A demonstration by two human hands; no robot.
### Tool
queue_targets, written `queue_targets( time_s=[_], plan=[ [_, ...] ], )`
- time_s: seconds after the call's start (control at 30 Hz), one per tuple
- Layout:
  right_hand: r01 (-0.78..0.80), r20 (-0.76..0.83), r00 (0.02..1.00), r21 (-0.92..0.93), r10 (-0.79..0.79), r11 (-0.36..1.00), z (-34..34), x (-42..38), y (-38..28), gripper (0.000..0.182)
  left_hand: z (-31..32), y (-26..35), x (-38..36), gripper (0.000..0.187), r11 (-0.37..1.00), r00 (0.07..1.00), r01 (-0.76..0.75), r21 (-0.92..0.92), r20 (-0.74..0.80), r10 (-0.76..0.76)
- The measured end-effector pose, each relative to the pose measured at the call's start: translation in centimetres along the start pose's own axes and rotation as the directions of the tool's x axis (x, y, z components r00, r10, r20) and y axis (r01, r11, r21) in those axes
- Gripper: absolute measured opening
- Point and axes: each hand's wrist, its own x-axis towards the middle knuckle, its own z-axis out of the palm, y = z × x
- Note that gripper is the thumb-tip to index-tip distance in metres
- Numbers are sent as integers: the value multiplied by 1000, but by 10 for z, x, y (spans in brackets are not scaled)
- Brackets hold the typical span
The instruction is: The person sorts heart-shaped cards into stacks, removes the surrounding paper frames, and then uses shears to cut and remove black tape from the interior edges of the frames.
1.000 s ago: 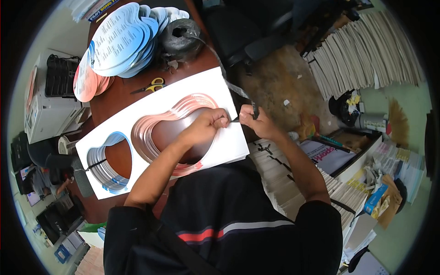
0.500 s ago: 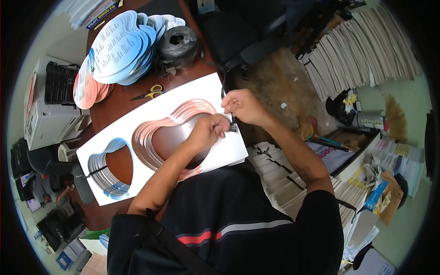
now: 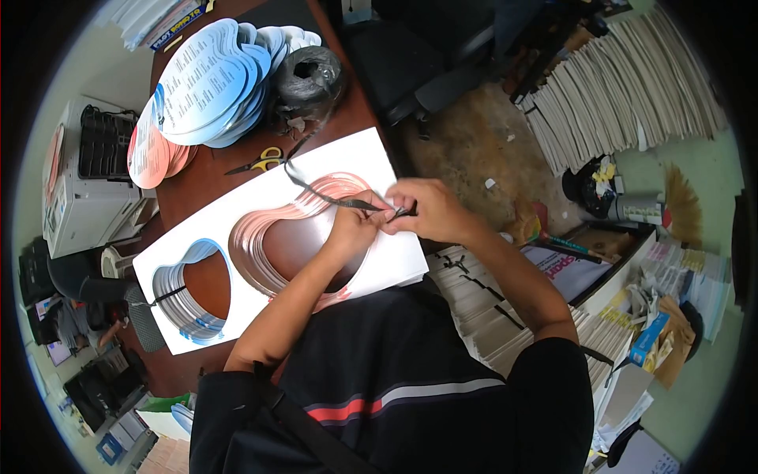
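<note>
Both hands now meet over the white die-cut card stack (image 3: 237,237): left hand (image 3: 354,225) and right hand (image 3: 426,207) pinch the dark plastic string (image 3: 316,192), which has swung across the stack's pink heart-shaped opening from the grey twine roll (image 3: 308,73), suggesting knot-tying.

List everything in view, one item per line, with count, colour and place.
sheet stack: one, white with two heart-shaped holes, on the table
table: one, brown, under the stack
string: one strand, dark, from the roll to both hands
string roll: one, dark grey, far table end
scissors: one pair, yellow handles, beyond the stack
heart cut-outs: two piles, blue and pink, far left
paper bundles: many, off-white, floor at right
left hand: grip pinching string
right hand: grip pinching string
</note>
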Motion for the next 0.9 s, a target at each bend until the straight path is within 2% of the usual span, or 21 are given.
queue_targets(
  time_s=[0.07,0.1,0.2,0.3,0.33,0.4,0.43,0.5,0.53,0.57,0.6,0.67,0.7,0.8,0.9],
  plan=[
    [-99,73,993,164,89,981,7,-18,15,18,-2,2,-1,3,998,999,43,-38,31,-42],
    [-121,66,991,155,112,980,8,-19,17,8,-2,5,-2,5,996,997,66,-56,49,-64],
    [-63,34,998,88,60,994,5,-23,16,6,2,15,-9,3,999,1000,0,-34,30,1],
    [-341,145,938,213,315,916,2,-24,23,6,3,15,-20,5,938,991,-136,319,43,129],
    [-387,186,918,228,351,893,1,-22,22,5,3,16,-20,6,841,954,-293,455,76,291],
    [-479,272,869,248,414,842,0,-17,19,5,3,20,-21,8,521,801,-535,665,205,562],
    [-500,256,864,349,433,792,3,-17,22,5,4,23,-21,10,457,762,-571,682,233,604],
    [-516,230,850,538,473,666,11,-18,32,5,10,18,-24,9,652,833,-479,588,69,549],
    [-474,136,867,525,480,707,14,-19,33,4,11,13,-24,9,737,863,-427,525,-7,505],
    [-433,41,876,507,481,746,16,-19,35,4,10,-1,-23,6,880,928,-272,389,-136,346],
    [-393,-54,879,482,475,783,16,-20,35,5,11,4,-23,5,895,933,-255,365,-151,327],
    [-317,-38,939,300,343,900,16,-27,31,7,14,14,-24,4,923,941,-222,315,-180,288],
    [-266,-19,961,205,275,942,16,-31,29,9,13,14,-22,4,908,929,-253,333,-179,324],
    [-136,-89,986,83,143,987,24,-32,28,12,13,17,-22,4,896,924,-272,351,-165,344],
    [-202,-167,961,131,222,971,34,-36,27,11,11,10,-20,3,903,924,-245,352,-198,328]
  ],
)
